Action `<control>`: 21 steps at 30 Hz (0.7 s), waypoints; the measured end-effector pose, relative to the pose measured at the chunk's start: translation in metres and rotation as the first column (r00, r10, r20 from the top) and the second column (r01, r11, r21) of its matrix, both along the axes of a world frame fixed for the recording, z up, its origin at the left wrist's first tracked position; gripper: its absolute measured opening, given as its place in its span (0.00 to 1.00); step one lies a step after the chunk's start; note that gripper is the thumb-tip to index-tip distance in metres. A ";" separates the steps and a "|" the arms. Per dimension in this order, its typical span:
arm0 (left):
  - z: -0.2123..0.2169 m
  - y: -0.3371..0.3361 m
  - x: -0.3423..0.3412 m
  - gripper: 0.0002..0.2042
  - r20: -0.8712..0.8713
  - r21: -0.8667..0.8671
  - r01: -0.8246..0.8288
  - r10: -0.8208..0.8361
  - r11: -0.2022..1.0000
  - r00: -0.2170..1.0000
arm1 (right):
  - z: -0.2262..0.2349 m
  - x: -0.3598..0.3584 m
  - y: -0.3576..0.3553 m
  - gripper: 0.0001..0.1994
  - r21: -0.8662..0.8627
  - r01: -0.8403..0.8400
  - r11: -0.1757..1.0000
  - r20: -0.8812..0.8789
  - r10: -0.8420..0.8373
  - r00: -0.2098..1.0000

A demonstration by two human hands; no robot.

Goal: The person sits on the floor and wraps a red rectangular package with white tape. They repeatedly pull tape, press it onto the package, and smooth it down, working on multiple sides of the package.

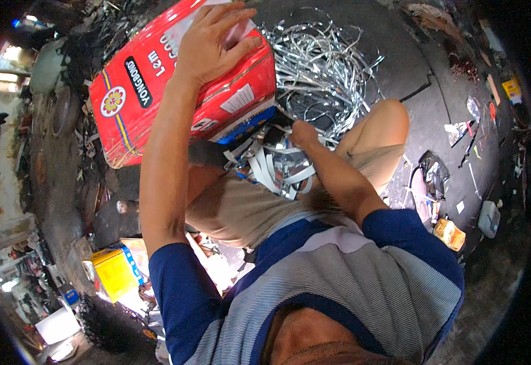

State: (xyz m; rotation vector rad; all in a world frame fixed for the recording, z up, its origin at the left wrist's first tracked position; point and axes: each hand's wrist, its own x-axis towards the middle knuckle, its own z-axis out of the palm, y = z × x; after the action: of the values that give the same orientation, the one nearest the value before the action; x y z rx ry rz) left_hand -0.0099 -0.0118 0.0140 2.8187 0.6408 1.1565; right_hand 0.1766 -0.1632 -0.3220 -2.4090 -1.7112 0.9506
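A large red rectangular metal tin with a yellow-and-blue stripe and a flower emblem lies tilted in front of me. My left hand rests on its upper side, fingers stretched out and spread against the metal. Just right of the tin's near corner, my right hand is closed; whatever its fingers hold is hidden. Curled white strips lie between my bent legs below that hand. Beyond the tin, a tangled heap of shiny silver strips spreads over the floor.
To my left stands a yellow box-like container among scraps. A black plastic bag, a yellowish block and a pale rounded plastic piece lie on the dark floor to the right.
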 end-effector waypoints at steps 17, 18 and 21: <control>-0.038 -0.192 -0.024 0.09 0.272 -0.952 0.235 0.187 0.197 0.944 | 0.409 0.071 -0.016 0.13 0.481 -0.420 0.769 -0.629 0.637 0.446; -0.039 -0.199 -0.038 0.08 0.297 -0.950 0.257 0.262 0.176 0.918 | 0.410 0.086 -0.009 0.13 0.549 -0.349 0.759 -0.632 0.650 0.421; -0.025 -0.203 -0.087 0.06 0.291 -0.942 0.187 0.402 0.278 0.868 | 0.418 0.119 0.003 0.15 0.558 -0.142 0.817 -0.753 0.571 0.327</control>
State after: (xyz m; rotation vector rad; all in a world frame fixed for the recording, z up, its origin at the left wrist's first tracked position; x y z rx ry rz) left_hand -0.0970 -0.2146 -0.0113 1.3439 1.0268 0.8997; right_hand 0.2961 -0.1602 0.0956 -0.8131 -1.6774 1.3933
